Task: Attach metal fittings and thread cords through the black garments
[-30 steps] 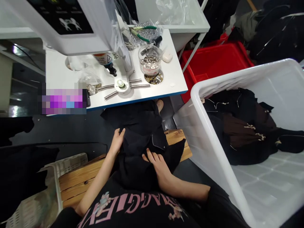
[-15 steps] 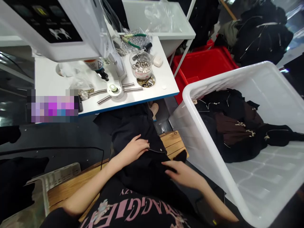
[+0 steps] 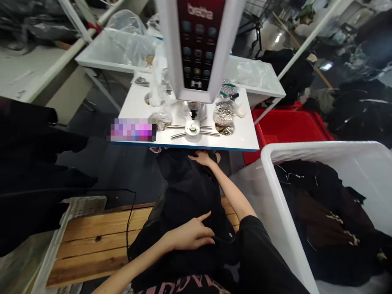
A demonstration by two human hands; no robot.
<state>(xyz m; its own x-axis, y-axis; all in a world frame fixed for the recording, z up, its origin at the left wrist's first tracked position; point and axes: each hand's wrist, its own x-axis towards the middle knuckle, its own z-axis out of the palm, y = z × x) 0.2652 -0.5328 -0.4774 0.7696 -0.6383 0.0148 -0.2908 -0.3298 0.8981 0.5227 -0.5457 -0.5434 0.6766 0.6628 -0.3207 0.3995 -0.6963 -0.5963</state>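
Note:
A black garment point(image 3: 190, 192) lies over my lap and runs forward to the white table's point(image 3: 245, 141) front edge. My left hand point(image 3: 192, 233) rests on the near part of the cloth, fingers stretched out and index finger raised. My right hand point(image 3: 203, 158) is stretched forward to the garment's far end, just under the table edge, its fingers closed on the fabric. On the table, directly above that hand, stands a white press machine point(image 3: 199, 49) with a dark button panel and a round die point(image 3: 192, 128) under its head.
A clear jar of metal snaps point(image 3: 225, 112) and springs sit by the die. A big white bin point(image 3: 269, 157) with dark clothes stands at my right, a red bin point(image 3: 284, 126) behind it. Under me is a wooden bench point(image 3: 98, 232), with a black cable point(image 3: 130, 216) and a white basket point(image 3: 52, 253) at left.
My view has tilted up and swung left. My right hand left the near cloth and reached forward to the garment's far end. My left hand slid back toward my body.

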